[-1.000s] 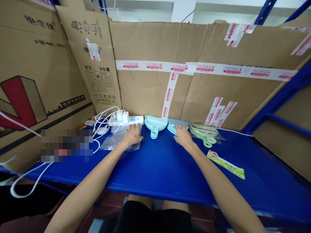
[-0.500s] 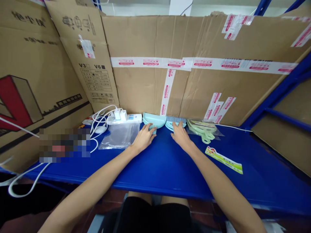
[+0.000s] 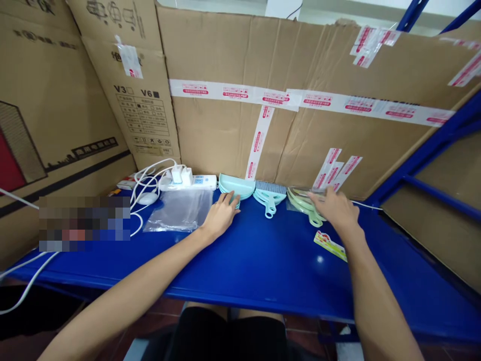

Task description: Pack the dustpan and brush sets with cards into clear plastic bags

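My left hand (image 3: 221, 213) rests with its fingers apart over the handle end of a stack of pale blue dustpans (image 3: 236, 185), hiding the handles. Just right of that stack lies a pile of pale blue brushes (image 3: 269, 195) with grey bristles, untouched by either hand. My right hand (image 3: 338, 209) is at the right edge of several light green dustpans or brushes in clear plastic bags (image 3: 305, 201). Its fingers are apart and appear to touch the plastic. Below it, a colourful printed card (image 3: 326, 242) is partly covered by my right wrist.
Flat clear plastic bags (image 3: 184, 208) lie left of the dustpans. Behind them sits a white power strip (image 3: 205, 181) with plugs and tangled white cables (image 3: 141, 178). Cardboard walls (image 3: 214, 135) enclose the blue table (image 3: 255, 265) at the back and left. A blue metal frame (image 3: 432, 193) stands right.
My right hand has left the blue brushes and moved right to the bagged green items, uncovering the brush handles. My left hand stays at the dustpans. The view has shifted slightly.
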Motion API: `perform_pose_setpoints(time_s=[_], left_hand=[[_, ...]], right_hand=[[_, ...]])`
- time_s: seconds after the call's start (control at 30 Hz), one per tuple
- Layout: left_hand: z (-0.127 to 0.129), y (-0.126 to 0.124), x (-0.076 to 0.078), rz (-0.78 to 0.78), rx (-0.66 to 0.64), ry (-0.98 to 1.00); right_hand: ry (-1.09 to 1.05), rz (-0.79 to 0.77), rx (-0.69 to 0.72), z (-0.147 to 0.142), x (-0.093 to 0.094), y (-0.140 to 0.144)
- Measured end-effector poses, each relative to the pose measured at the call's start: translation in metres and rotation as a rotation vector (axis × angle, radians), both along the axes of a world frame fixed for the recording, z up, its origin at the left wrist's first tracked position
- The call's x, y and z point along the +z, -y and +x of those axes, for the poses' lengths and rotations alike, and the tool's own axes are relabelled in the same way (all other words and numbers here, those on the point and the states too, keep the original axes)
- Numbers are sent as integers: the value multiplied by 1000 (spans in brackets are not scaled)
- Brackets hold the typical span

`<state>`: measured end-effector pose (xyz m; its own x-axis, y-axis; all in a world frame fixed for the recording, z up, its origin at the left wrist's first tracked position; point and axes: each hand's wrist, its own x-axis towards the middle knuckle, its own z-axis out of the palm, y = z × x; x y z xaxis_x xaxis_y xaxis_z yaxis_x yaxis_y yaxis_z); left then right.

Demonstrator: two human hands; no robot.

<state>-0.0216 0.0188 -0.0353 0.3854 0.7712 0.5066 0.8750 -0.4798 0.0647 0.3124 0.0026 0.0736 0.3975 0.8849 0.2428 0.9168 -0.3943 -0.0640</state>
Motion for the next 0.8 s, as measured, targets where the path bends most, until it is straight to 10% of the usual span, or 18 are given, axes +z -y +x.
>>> perform_pose_setpoints(time_s=[0.3,0.6,0.8], left_hand=[[-8,19,16,82,89,263],[-13,14,11,195,-48,490],[-10,14,9,76,-179,660]], right_hand=[[-112,-143,-23,10,-47,-16],[-331,231,244,101,-21,-1],[-656,581,589,71,-6,8]])
